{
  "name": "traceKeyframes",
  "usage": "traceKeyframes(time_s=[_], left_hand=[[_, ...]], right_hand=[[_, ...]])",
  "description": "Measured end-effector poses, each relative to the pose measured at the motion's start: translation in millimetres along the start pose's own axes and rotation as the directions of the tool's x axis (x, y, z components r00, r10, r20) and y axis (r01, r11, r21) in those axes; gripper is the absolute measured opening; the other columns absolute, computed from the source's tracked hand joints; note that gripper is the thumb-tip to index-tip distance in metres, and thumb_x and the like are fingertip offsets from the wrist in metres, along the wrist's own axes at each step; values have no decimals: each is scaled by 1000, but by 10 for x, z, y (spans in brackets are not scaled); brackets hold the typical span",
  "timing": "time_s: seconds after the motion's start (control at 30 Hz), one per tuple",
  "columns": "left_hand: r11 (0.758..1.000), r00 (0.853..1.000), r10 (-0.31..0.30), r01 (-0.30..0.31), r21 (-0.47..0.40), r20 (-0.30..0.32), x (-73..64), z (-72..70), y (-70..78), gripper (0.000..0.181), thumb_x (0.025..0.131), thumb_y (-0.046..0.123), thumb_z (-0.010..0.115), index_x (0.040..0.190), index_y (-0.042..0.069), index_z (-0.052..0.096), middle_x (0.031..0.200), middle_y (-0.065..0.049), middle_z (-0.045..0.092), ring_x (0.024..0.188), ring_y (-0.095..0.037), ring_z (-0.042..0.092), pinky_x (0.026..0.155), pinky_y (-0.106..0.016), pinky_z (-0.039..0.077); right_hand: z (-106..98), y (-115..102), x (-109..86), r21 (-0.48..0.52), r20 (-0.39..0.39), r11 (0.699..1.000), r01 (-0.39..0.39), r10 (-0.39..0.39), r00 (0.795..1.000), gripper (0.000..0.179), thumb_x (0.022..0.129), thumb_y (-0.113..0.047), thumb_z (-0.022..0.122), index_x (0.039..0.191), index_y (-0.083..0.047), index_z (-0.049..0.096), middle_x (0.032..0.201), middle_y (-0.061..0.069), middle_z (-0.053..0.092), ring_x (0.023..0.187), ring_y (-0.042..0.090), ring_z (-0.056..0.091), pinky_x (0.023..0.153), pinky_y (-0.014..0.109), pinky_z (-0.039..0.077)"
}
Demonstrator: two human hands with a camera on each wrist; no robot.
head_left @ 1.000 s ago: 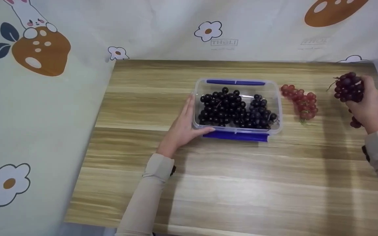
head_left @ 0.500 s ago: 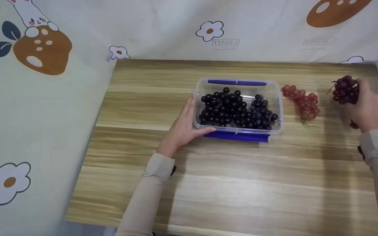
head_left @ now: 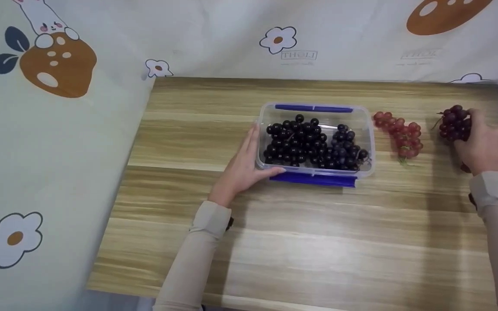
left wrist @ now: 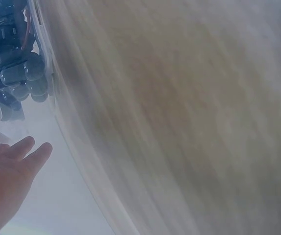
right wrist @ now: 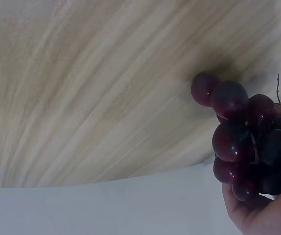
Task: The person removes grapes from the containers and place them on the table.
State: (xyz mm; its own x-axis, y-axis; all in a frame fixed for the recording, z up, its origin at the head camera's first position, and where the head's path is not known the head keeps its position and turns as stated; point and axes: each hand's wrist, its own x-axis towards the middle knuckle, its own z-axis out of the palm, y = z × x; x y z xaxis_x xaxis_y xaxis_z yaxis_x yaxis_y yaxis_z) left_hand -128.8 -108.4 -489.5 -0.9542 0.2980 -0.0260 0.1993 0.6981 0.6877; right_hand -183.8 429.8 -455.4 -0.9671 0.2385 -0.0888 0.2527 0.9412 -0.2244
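Observation:
A clear plastic box (head_left: 372, 142) with blue clip flaps holds bunches of black grapes (head_left: 298, 142). My left hand (head_left: 244, 166) rests against its left end, fingers straight along the wall and thumb along the front rim. The left wrist view catches fingertips (left wrist: 42, 154) below the dark grapes. Over at the far right, my right hand (head_left: 486, 142) grips a bunch of dark purple-red grapes (head_left: 454, 123) close over the table. In the right wrist view the lower grapes (right wrist: 231, 139) hang past the fingers. Between box and right hand lies a bunch of red grapes (head_left: 404, 134).
Everything stands on a wood-grain table (head_left: 318, 242). A pale curtain (head_left: 214, 39) printed with flowers and strawberries borders its back and left sides. The table's right edge runs just beyond the right hand.
My right hand has come slightly left and nearer the front with the dark purple-red grapes, lowering them toward the table. The left hand, box and red grapes keep their places.

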Motion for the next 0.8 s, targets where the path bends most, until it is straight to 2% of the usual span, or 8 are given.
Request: traceKeyframes(time_s=[0.37, 0.57, 0.8], left_hand=[[999, 1000, 25, -25, -34, -5, 1, 6, -11, 133, 83, 77, 73, 170, 21, -11, 179, -13, 0, 162, -36, 14, 131, -50, 19], [999, 1000, 20, -20, -35, -5, -4, 7, -22, 134, 83, 78, 72, 170, 21, -11, 178, -14, 0, 162, -35, 14, 131, -51, 18], [1000, 1000, 15, -15, -12, 0, 9, 2, -1, 134, 82, 79, 71, 170, 19, -10, 178, -14, -1, 162, -38, 14, 131, -53, 18]], right_hand=[[69, 4, 2, 14, -27, 1000, 6, -5, 1000, 75, 95, -2, 58, 162, -6, 25, 137, 49, 47, 111, 72, 51, 87, 80, 47], [49, 29, 35, 49, 45, 999, 23, -25, 999, 82, 98, -2, 58, 167, -11, 15, 143, 52, 39, 118, 74, 44, 94, 83, 43], [52, 99, 52, 42, 107, 998, 45, -49, 993, 91, 97, -5, 63, 170, -16, 8, 146, 52, 35, 122, 74, 39, 98, 85, 39]])
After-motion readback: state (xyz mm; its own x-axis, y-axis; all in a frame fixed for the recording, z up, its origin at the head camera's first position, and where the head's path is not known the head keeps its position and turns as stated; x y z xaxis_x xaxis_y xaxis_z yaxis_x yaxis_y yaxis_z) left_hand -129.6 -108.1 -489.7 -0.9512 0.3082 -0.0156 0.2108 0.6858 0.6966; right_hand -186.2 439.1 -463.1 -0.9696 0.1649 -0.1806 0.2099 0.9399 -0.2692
